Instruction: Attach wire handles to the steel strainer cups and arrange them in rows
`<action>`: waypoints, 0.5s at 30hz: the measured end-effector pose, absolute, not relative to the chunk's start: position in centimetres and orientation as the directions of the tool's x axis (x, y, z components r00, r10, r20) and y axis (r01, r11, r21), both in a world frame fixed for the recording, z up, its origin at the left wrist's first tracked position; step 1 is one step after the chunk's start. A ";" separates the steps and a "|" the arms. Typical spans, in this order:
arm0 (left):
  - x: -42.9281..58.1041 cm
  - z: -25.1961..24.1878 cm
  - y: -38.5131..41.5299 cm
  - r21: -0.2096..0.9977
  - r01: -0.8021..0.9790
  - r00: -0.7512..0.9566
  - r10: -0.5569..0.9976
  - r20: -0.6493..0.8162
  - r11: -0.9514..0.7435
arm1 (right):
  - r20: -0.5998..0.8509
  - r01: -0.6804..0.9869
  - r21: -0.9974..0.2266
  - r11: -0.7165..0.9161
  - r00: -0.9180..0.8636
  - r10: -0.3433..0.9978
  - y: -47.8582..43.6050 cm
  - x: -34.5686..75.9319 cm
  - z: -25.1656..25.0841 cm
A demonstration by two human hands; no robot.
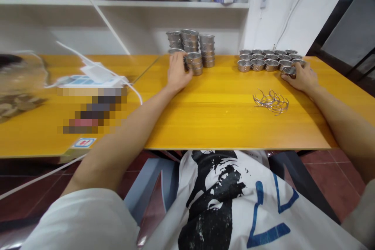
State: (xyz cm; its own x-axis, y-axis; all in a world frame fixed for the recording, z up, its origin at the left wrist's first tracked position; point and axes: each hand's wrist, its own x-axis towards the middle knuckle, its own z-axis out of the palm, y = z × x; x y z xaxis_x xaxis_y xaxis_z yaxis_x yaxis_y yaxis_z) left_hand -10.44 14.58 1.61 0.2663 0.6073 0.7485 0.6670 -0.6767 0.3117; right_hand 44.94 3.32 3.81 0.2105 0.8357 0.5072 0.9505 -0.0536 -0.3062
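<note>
The left hand [179, 69] curved against the front-left part of the stacked metal cups [207, 50], which stood near the back of the desk [205, 125]; whether its fingers had closed on a cup could not be told. The right hand [304, 76] had its fingers and thumb grasping the near cup [288, 71], at the front right corner of the rows of cups [258, 63]; whether that cup rested on the desk or was lifted could not be made out.

The rows lay close to the back edge, their cups packed side by side with scarcely any gap between them. Between the stacks and the rows ran an open strip of desk, and a broader bare stretch reached from the stacks down to the front edge. On the right half, a tangle of curved wires [271, 102] took up part of the room in front of the rows, well back from the front edge. The right forearm crossed near the desk's slanting right edge, leaving a narrow margin there. The left forearm crossed the front edge, with the power strip [93, 82] and its white cable [136, 90] to its left.
</note>
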 end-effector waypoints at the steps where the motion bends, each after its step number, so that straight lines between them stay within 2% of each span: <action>1: -10.3 1.7 14.6 0.299 0.659 0.295 0.603 0.742 -0.690 | 0.493 0.956 -0.286 -0.069 0.208 0.845 3.1 44.8 4.1; 4: -9.7 1.8 14.4 0.314 0.652 0.355 0.644 0.678 -0.690 | 0.467 0.957 -0.255 -0.139 0.248 0.849 2.6 44.8 5.0; 6: -9.3 1.7 14.2 0.358 0.664 0.371 0.705 0.604 -0.656 | 0.503 0.935 -0.283 -0.215 0.336 0.796 2.5 45.1 5.6; 8: -8.9 1.6 14.0 0.402 0.668 0.369 0.748 0.551 -0.626 | 0.516 0.873 -0.375 -0.311 0.476 0.713 2.7 45.6 5.9; 11: -8.5 1.8 14.0 0.451 0.646 0.346 0.763 0.546 -0.616 | 0.388 0.716 -0.565 -0.411 0.670 0.634 3.4 46.9 5.8; 13: -8.3 2.2 13.8 0.489 0.616 0.313 0.762 0.568 -0.618 | 0.286 0.642 -0.641 -0.420 0.708 0.646 3.8 47.8 5.4; 15: -8.2 2.8 13.4 0.532 0.575 0.284 0.762 0.582 -0.622 | 0.232 0.619 -0.669 -0.411 0.700 0.676 4.2 48.5 5.0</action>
State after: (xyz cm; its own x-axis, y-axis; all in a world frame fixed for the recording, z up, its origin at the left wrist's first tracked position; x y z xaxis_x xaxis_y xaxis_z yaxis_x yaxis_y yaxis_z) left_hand -8.18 13.42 2.82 0.2845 0.7616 0.5822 0.5745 -0.6216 0.5325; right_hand 48.47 4.19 4.96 0.6997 0.6756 0.2323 0.6191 -0.4112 -0.6690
